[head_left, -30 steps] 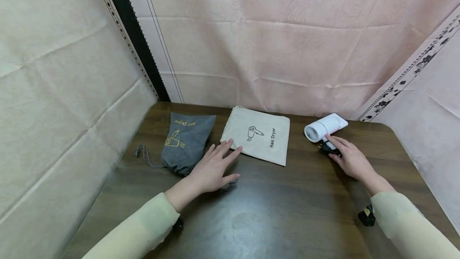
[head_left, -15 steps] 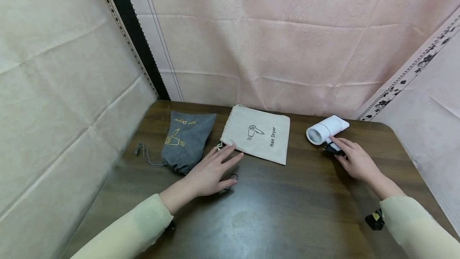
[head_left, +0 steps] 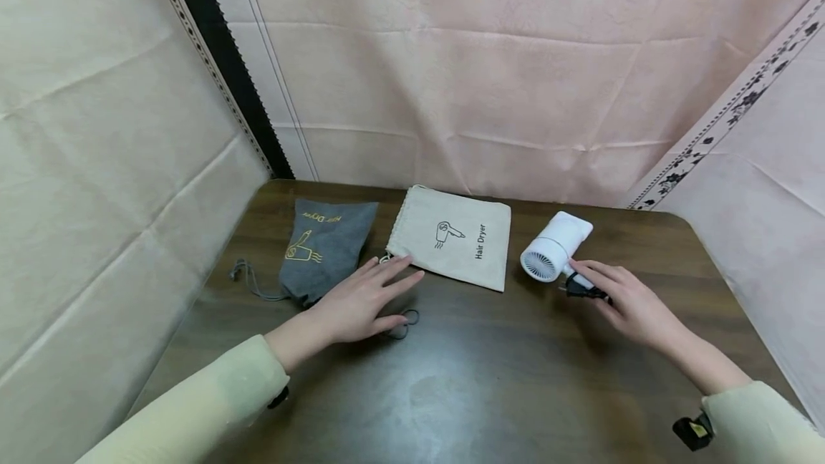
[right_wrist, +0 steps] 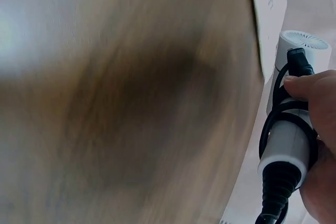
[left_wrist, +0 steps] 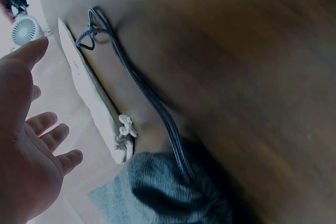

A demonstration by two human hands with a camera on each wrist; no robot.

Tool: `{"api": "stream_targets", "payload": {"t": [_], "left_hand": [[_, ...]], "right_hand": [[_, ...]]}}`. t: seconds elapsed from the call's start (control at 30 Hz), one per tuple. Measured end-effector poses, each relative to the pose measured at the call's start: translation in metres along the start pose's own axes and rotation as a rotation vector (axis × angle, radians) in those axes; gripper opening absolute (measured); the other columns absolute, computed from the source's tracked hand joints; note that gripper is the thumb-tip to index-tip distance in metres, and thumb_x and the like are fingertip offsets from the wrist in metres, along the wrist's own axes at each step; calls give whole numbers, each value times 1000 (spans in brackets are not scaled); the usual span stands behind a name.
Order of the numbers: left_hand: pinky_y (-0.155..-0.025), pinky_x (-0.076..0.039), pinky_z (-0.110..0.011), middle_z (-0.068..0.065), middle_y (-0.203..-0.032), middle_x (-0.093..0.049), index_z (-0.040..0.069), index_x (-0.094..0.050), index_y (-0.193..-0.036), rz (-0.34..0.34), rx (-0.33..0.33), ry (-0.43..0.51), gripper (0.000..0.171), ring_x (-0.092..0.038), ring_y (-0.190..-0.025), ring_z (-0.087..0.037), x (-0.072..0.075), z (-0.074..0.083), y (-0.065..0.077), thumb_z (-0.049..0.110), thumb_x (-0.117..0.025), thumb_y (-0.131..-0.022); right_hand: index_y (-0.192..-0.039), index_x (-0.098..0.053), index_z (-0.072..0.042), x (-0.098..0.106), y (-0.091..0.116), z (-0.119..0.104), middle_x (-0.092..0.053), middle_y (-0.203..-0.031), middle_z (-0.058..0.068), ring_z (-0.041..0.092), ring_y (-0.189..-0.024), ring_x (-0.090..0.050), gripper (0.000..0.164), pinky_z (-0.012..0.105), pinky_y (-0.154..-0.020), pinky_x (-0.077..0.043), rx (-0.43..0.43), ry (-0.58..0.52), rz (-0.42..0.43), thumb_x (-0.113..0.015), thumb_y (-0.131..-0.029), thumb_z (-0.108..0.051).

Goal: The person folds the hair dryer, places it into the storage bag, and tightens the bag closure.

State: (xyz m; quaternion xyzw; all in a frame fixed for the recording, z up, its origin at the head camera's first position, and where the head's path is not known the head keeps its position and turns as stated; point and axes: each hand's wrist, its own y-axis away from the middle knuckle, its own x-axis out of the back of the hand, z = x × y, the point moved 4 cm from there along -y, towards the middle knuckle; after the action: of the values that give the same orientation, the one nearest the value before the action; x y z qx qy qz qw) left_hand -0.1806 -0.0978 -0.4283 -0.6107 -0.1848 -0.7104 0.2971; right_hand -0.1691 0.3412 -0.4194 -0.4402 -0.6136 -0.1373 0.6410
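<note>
A compact white plastic hair dryer [head_left: 556, 243] is held by its handle in the right hand [head_left: 628, 304], seemingly raised off the dark brown wooden table [head_left: 490, 378], to the right of the flat cream fabric pouch [head_left: 460, 238]. Fingers and thumb are closed round the handle, where a thin black cord [right_wrist: 264, 137] with a black plug [right_wrist: 300, 62] is wound (the loops are partly covered by the grip).

The left hand [head_left: 351, 306] is held with fingers spread and nothing grasped, beside the soft grey cloth drawstring pouch [head_left: 331, 235]; whether the pouch is touched cannot be told.

The dryer is judged light but stiff, smooth enough to be slippery, and its casing could be cracked if dropped. It is best taken by the handle, with the springy cord pinned under the fingers so that no loops are loosened.
</note>
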Motion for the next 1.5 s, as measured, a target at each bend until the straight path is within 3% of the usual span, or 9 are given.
{"api": "stream_targets", "payload": {"t": [0.33, 0.73, 1.07, 1.5], "left_hand": [[-128, -27, -57, -15, -174, -31, 20, -40, -167, -19, -21, -55, 76, -34, -159, -28, 10, -9, 9, 43, -73, -102], [-128, -28, -56, -13, -174, -31, 20, -36, -169, -9, -119, -153, 77, -33, -159, -31, 18, -11, 15, 43, -71, -104], [-128, -27, -56, -11, -174, -31, 21, -36, -168, -2, -159, -179, 78, -35, -158, -33, 20, -9, 19, 45, -71, -103], [-129, -24, -55, -10, -175, -28, 21, -36, -169, -54, -177, -172, 77, -31, -160, -31, 10, -1, 26, 44, -71, -103]], "right_hand": [[-154, -59, -11, -6, -12, -47, -65, -143, 14, 29, -118, -63, 87, 29, -97, -45, 94, -26, -16, -84, -74, 13], [-155, -57, -12, -24, -30, -89, -62, -147, 10, 23, -121, -61, 90, 42, -87, -57, 265, -69, -56, -83, -72, 9], [-157, -55, -13, -46, -35, -109, -61, -149, 7, 22, -123, -62, 92, 38, -88, -59, 353, -108, -105, -88, -73, 6], [-158, -53, -16, -68, -29, -123, -61, -151, 8, 27, -126, -63, 95, 45, -96, -59, 448, -131, -136, -91, -72, 2]]}}
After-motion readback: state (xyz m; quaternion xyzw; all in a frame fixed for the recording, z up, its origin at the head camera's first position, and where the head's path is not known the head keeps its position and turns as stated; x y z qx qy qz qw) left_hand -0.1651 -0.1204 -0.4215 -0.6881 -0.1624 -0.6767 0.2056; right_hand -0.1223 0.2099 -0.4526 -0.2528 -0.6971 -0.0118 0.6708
